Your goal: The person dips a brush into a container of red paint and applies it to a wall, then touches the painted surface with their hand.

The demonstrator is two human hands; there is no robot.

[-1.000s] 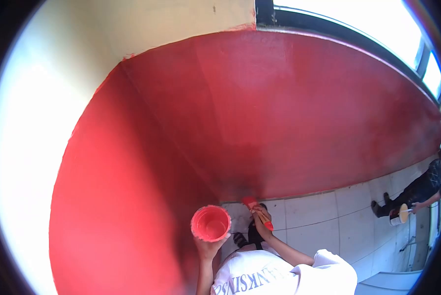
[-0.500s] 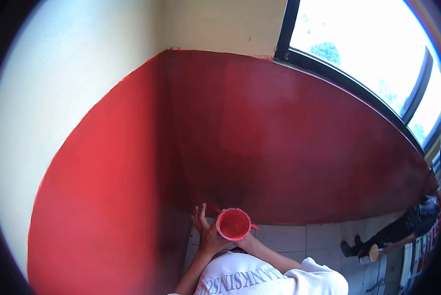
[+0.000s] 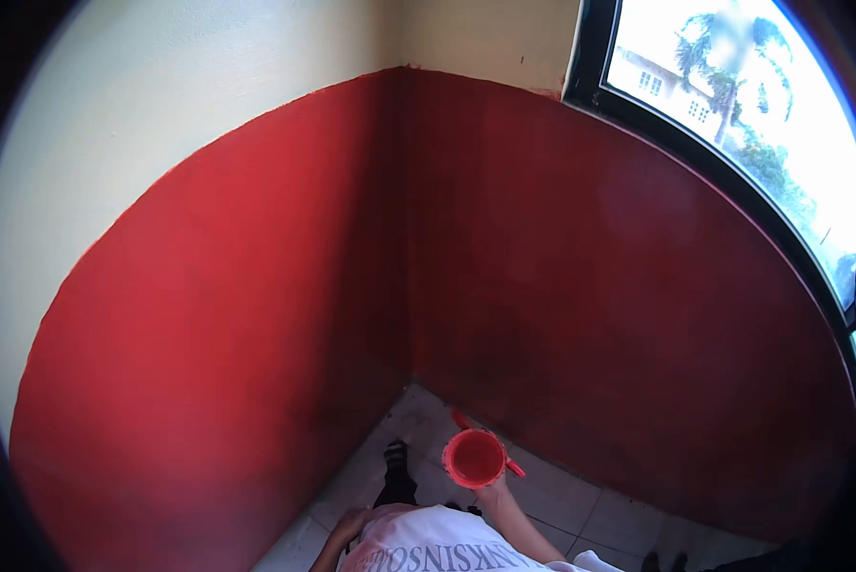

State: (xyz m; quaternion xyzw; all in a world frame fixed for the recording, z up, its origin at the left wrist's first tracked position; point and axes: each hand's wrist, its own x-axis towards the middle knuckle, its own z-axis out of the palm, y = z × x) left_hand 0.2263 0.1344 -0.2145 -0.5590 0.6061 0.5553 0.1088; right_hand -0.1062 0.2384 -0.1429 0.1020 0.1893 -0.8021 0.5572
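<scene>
So, right hand [image 3: 488,489]: gripping cup [image 3: 475,459] and brush [image 3: 515,468], my fingers mostly hidden.
Left hand [image 3: 354,521]: beside my shirt [image 3: 428,532], can't tell if closed.
Cup spot: above floor [image 3: 561,496], right of wall corner [image 3: 410,286].

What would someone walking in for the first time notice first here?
Most likely the broad, deep-red lower walls, meeting in a corner mid-picture below cream upper walls. Next, the round red cup, low and just right of centre at the person's right hand, with a red-ended paintbrush partly hidden behind it. At upper right, a bright, black-framed window shows a palm tree.
</scene>
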